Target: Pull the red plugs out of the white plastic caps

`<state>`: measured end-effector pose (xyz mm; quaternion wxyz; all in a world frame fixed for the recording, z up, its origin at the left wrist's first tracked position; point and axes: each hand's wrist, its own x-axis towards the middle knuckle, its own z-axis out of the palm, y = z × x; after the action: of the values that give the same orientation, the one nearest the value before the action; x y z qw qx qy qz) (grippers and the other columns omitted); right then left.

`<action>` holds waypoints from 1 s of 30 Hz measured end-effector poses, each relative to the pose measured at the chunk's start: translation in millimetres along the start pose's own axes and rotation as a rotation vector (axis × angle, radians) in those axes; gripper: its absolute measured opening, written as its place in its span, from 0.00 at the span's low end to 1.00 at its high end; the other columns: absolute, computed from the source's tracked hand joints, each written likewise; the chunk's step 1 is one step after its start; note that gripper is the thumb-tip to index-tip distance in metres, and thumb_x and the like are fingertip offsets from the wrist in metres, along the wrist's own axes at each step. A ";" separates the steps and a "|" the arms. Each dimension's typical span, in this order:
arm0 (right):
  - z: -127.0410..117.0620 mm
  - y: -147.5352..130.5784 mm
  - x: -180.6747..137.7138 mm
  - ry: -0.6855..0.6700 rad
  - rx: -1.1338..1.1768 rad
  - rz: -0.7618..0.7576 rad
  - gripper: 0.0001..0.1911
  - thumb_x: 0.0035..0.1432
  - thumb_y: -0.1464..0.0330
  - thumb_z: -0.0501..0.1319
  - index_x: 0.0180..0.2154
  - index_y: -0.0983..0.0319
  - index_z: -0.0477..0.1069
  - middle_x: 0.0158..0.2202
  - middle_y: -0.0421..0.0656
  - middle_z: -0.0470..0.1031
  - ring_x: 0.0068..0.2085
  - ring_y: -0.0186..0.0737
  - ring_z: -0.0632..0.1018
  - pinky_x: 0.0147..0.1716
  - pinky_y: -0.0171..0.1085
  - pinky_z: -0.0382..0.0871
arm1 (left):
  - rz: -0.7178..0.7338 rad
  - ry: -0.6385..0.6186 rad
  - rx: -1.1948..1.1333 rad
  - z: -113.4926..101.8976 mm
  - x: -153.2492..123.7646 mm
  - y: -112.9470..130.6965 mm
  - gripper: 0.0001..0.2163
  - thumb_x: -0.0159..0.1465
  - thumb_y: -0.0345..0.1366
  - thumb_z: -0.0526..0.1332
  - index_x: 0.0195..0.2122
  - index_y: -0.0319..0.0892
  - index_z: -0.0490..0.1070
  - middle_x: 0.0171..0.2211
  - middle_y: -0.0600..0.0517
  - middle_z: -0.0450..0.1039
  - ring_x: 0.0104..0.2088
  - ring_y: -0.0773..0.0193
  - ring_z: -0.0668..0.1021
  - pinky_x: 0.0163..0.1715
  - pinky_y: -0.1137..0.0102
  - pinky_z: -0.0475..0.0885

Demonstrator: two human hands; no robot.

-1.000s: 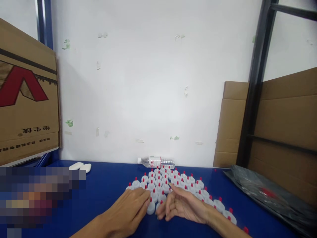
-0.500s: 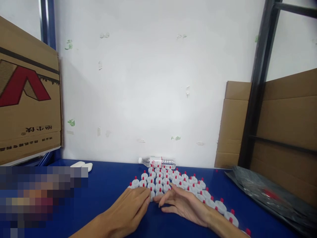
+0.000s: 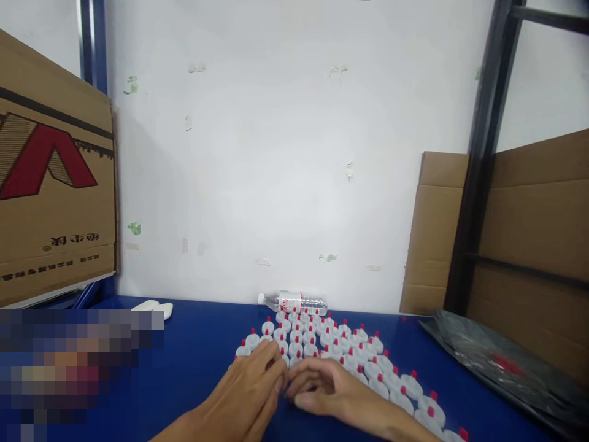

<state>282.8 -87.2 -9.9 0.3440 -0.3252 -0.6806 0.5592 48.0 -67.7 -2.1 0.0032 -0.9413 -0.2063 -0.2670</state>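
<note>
Several squat, translucent white bottles (image 3: 297,350) with red tips stand upright in slanting rows on the blue table. At the near edge of the rows is my left hand (image 3: 253,390), closed, with its knuckles up. Its fingertips are turned away, and what they hold, if anything, is hidden. My right hand (image 3: 329,387) has its fingers curled inward beside the left fingertips. Anything between its fingers and thumb cannot be made out. Both hands cover some of the nearest bottles.
A clear plastic bottle (image 3: 294,301) lies against the white wall behind the rows. Two white objects (image 3: 154,307) rest at the left, beside a blurred patch. A grey plastic bag (image 3: 497,362) lies at the right. Cardboard boxes (image 3: 57,184) and a dark frame (image 3: 478,159) flank the table.
My right hand has curled its fingers, which were spread before, and has turned in toward the left hand. The left hand stays closed in nearly the same place.
</note>
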 end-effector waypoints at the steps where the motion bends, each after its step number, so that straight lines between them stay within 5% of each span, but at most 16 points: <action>1: 3.9 -0.6 -0.7 0.029 -0.070 0.002 0.32 0.50 0.56 0.74 0.54 0.60 0.73 0.48 0.47 0.77 0.47 0.44 0.77 0.46 0.39 0.68 | 0.018 0.023 0.011 2.0 1.5 1.1 0.09 0.71 0.28 0.47 0.43 0.44 0.65 0.40 0.47 0.68 0.36 0.58 0.71 0.32 0.67 0.67; 5: 16.6 -2.2 -2.4 0.099 -0.231 -0.010 0.44 0.48 0.57 0.75 0.64 0.55 0.62 0.54 0.45 0.73 0.46 0.43 0.74 0.41 0.37 0.68 | 0.142 0.085 0.043 11.1 5.2 3.7 0.12 0.71 0.28 0.49 0.51 0.46 0.66 0.40 0.46 0.71 0.38 0.58 0.73 0.34 0.67 0.70; 9: 20.4 3.4 0.6 0.140 -0.382 -0.154 0.22 0.58 0.52 0.68 0.47 0.60 0.75 0.40 0.41 0.75 0.38 0.39 0.71 0.38 0.36 0.65 | 0.222 0.131 0.034 11.6 4.4 5.4 0.13 0.72 0.26 0.51 0.54 0.45 0.65 0.39 0.47 0.74 0.35 0.59 0.74 0.34 0.66 0.69; 13: 20.0 10.4 3.1 0.150 -0.476 -0.222 0.18 0.64 0.53 0.62 0.37 0.62 0.75 0.35 0.40 0.74 0.35 0.37 0.70 0.35 0.35 0.62 | 0.216 0.182 0.061 4.4 5.2 4.6 0.11 0.73 0.26 0.53 0.54 0.43 0.65 0.36 0.48 0.76 0.34 0.59 0.75 0.33 0.66 0.69; 15: 19.3 11.3 2.4 0.153 -0.450 -0.166 0.17 0.63 0.54 0.63 0.44 0.60 0.75 0.36 0.40 0.74 0.35 0.37 0.70 0.35 0.35 0.63 | 0.206 0.206 0.079 1.9 6.2 2.4 0.08 0.73 0.28 0.53 0.51 0.43 0.66 0.35 0.48 0.76 0.32 0.59 0.75 0.32 0.66 0.69; 18: 18.6 9.6 -0.1 0.156 -0.383 -0.069 0.34 0.58 0.55 0.68 0.62 0.56 0.62 0.39 0.41 0.75 0.35 0.38 0.72 0.35 0.36 0.65 | 0.196 0.199 0.048 2.4 7.2 -1.5 0.06 0.75 0.31 0.52 0.48 0.43 0.67 0.34 0.49 0.76 0.32 0.60 0.75 0.32 0.67 0.69; 20: 18.8 7.3 -1.4 0.149 -0.393 -0.076 0.38 0.57 0.56 0.68 0.65 0.54 0.58 0.45 0.43 0.76 0.37 0.39 0.74 0.36 0.36 0.66 | 0.195 0.171 -0.007 5.7 7.2 -3.4 0.06 0.75 0.32 0.51 0.48 0.43 0.68 0.36 0.49 0.77 0.34 0.60 0.76 0.33 0.68 0.70; 25: 19.8 4.8 -1.9 0.179 -0.538 -0.184 0.15 0.61 0.60 0.65 0.48 0.57 0.74 0.43 0.41 0.76 0.39 0.39 0.73 0.39 0.35 0.64 | 0.160 0.136 0.024 11.9 5.2 -4.4 0.09 0.77 0.35 0.50 0.48 0.43 0.69 0.35 0.49 0.76 0.34 0.61 0.75 0.31 0.69 0.68; 30: 18.3 12.7 -1.8 0.167 -0.740 -0.189 0.09 0.64 0.62 0.62 0.43 0.58 0.73 0.36 0.38 0.75 0.35 0.36 0.73 0.37 0.35 0.63 | 0.097 0.034 0.088 -0.6 6.2 4.2 0.07 0.76 0.34 0.51 0.46 0.43 0.68 0.37 0.50 0.74 0.37 0.59 0.74 0.31 0.67 0.64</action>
<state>269.3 -96.5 -25.1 0.3077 -0.4076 -0.8329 0.2133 54.0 -69.3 2.0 0.0611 -0.9445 -0.1717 -0.2733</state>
